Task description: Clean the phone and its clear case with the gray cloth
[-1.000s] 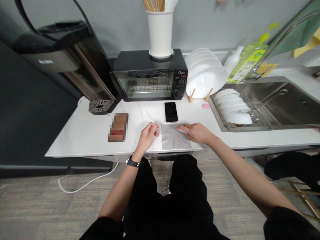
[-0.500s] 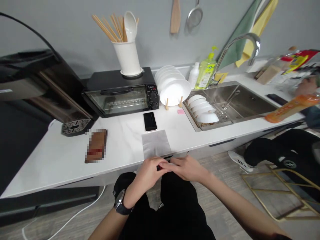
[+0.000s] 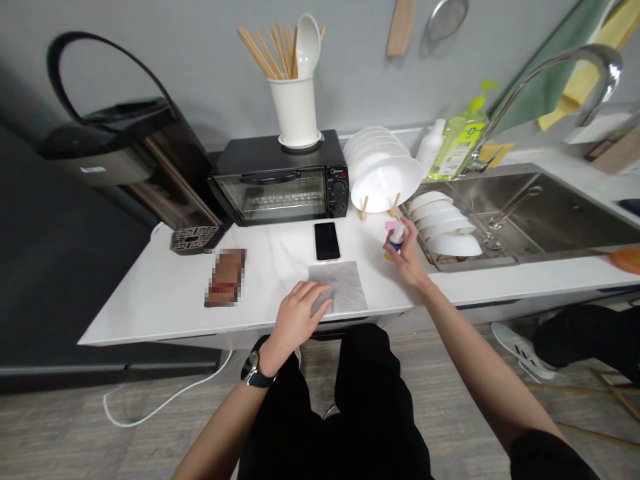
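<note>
A grey cloth (image 3: 339, 289) lies flat on the white counter (image 3: 160, 300), near its front edge. My left hand (image 3: 300, 313), a watch on its wrist, rests on the cloth's left front corner with its fingers curled over it. My right hand (image 3: 407, 260) is raised over the counter to the right of the cloth, fingers closed on a small white and blue object (image 3: 397, 235) that I cannot name. A black phone (image 3: 327, 241) lies just behind the cloth.
A black toaster oven (image 3: 280, 183) carries a white utensil holder (image 3: 295, 110). White plates (image 3: 383, 173) stand in a rack; bowls (image 3: 443, 223) sit by the sink (image 3: 540, 213). A brown item (image 3: 225, 277) lies at left, a dark appliance (image 3: 130, 160) behind it. Another person's legs (image 3: 585, 333) are at right.
Both hands were together below the counter edge half a second ago. Now the left hand is on the cloth and the right hand is up near the bowls with a small object.
</note>
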### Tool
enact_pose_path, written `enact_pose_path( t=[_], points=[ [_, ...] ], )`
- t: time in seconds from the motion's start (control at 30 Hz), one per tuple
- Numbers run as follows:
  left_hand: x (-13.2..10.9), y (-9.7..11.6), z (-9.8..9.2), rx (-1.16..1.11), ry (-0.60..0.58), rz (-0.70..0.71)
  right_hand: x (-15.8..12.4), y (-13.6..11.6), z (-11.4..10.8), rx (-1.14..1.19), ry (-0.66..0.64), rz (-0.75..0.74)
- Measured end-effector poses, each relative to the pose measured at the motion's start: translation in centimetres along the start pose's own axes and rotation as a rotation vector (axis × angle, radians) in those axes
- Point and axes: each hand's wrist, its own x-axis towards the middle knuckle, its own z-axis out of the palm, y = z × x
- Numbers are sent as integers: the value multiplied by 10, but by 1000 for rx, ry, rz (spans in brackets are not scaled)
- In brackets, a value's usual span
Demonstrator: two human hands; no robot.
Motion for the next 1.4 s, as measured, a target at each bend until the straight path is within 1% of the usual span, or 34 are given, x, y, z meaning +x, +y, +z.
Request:
enact_pose_path(
  t=[0.03,0.1,0.17,0.2,0.23,0.27,0.33,0.4,0.43,0.47,0.53,0.57,0.6,0.63,0.7,0.77,0.8,0.87,0.9,1.0,1.03,1.1,1.17,1.23,1.33,1.4],
  points=[
    [0,-9,1,30,15,27,18,11,5,55,31,23],
    [0,-24,5,63,9,61,47,27,15,100,47,35],
    [-1,-33,9,73,-8,68,63,36,23,107,26,34],
    [-2,-36,11,71,-9,66,66,38,25,104,13,30],
    [-3,-38,12,63,-2,60,66,37,25,91,16,26],
    [-4,-39,13,51,11,53,63,34,23,67,47,25],
    [-6,-39,12,26,40,35,48,20,17,-22,211,50],
    [-7,-39,10,13,55,17,22,-3,11,-114,442,120],
    [-7,-40,9,19,50,14,7,-15,9,-126,451,126],
    [-8,-40,8,33,37,17,-8,-28,9,-108,347,88],
    [-10,-42,8,77,1,30,-35,-48,10,-46,-36,-42],
    [-11,-43,7,97,-15,35,-46,-55,11,-66,-130,-73],
    [-13,-44,7,106,-27,39,-52,-60,12,-63,-198,-87],
    [-13,-45,6,102,-30,38,-56,-63,13,-58,-210,-77],
    [-10,-47,3,66,-26,23,-51,-63,14,-19,-150,-28],
    [5,-48,0,32,-7,-19,-33,-61,20,55,-114,17],
    [18,-48,0,30,7,-51,-20,-59,25,83,-115,31],
    [51,-46,3,92,53,-145,11,-54,41,180,-131,121],
    [70,-45,7,158,52,-195,27,-52,51,190,-134,151],
    [122,-42,21,314,-17,-318,63,-42,81,204,-127,221],
    [135,-43,25,349,-19,-347,69,-39,88,208,-119,245],
    [152,-49,26,392,-104,-346,74,-32,96,219,-103,285],
    [161,-61,18,377,-244,-297,72,-27,97,228,-86,304],
    [163,-75,6,352,-302,-233,69,-24,95,226,-50,309],
    [161,-93,-12,282,-361,-74,69,-24,92,228,19,304],
    [157,-99,-17,212,-340,82,73,-25,91,266,33,300]
  ],
)
